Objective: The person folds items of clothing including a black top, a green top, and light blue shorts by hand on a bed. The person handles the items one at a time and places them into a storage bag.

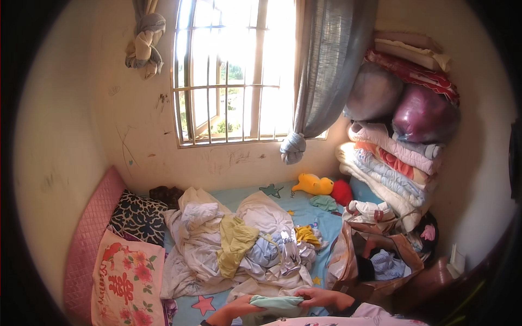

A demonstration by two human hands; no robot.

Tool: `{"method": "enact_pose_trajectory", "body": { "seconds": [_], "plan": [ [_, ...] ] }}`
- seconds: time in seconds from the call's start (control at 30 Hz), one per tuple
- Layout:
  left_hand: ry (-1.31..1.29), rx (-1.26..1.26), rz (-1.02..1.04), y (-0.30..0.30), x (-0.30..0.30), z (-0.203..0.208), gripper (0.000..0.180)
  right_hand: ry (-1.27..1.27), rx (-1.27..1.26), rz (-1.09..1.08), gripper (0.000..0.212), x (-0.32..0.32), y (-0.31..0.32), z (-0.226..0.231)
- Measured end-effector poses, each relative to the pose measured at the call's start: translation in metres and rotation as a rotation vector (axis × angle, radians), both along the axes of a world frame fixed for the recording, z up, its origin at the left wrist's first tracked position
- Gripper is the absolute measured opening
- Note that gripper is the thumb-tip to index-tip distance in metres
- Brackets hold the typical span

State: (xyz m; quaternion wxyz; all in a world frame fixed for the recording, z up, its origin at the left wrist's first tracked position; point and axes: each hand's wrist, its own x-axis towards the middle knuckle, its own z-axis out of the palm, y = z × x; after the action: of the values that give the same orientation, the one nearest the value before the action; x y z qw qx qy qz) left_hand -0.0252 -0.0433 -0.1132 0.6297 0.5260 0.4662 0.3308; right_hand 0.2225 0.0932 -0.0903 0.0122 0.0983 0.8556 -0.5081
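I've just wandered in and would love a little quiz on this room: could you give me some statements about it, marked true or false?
1. The left hand and right hand both hold a pale green cloth. True.
2. The grey curtain is drawn across the whole window. False: it hangs at the window's right, its lower end knotted.
3. An orange-yellow toy lies on the bed. True.
4. The dark patterned pillow lies at the bed's right end. False: it lies at the left, by the pink headboard.
5. A striped blue cloth lies inside the open tan bag. True.
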Motion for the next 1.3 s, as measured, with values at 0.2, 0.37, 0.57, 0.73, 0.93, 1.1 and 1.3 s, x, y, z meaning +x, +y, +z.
{"method": "enact_pose_trajectory", "body": {
  "seconds": [0.2, 0.37, 0.57, 0.73, 0.93, 1.1, 1.3],
  "plan": [
    [-0.151, -0.004, 0.326, -0.005, -0.003, -0.009, 0.028, 0.061, -0.424, -0.605, 0.027, -0.015, -0.008, 0.005],
    [0.157, 0.273, 0.639, 0.009, 0.026, 0.019, 0.034, -0.007, -0.894, -0.429, 0.056, -0.056, -0.038, 0.023],
    [0.726, 0.897, 0.291, 0.027, 0.066, 0.039, 0.056, 0.062, -1.230, -0.698, 0.045, -0.067, -0.032, 0.014],
    [0.790, 0.916, 0.228, 0.031, 0.078, 0.047, 0.057, 0.115, -1.125, -0.957, 0.033, -0.060, -0.018, 0.014],
    [0.636, 0.930, 0.008, 0.038, 0.081, 0.062, 0.057, 0.330, -0.952, -0.853, 0.033, -0.014, 0.016, 0.015],
    [0.647, 0.746, 0.373, 0.036, 0.052, 0.045, 0.046, 0.624, -1.130, -0.890, 0.032, 0.037, 0.054, 0.101],
    [0.597, 0.300, 0.478, 0.024, 0.036, -0.013, 0.042, 0.953, -0.732, -1.210, 0.034, 0.166, 0.105, 0.147]
  ]
}}
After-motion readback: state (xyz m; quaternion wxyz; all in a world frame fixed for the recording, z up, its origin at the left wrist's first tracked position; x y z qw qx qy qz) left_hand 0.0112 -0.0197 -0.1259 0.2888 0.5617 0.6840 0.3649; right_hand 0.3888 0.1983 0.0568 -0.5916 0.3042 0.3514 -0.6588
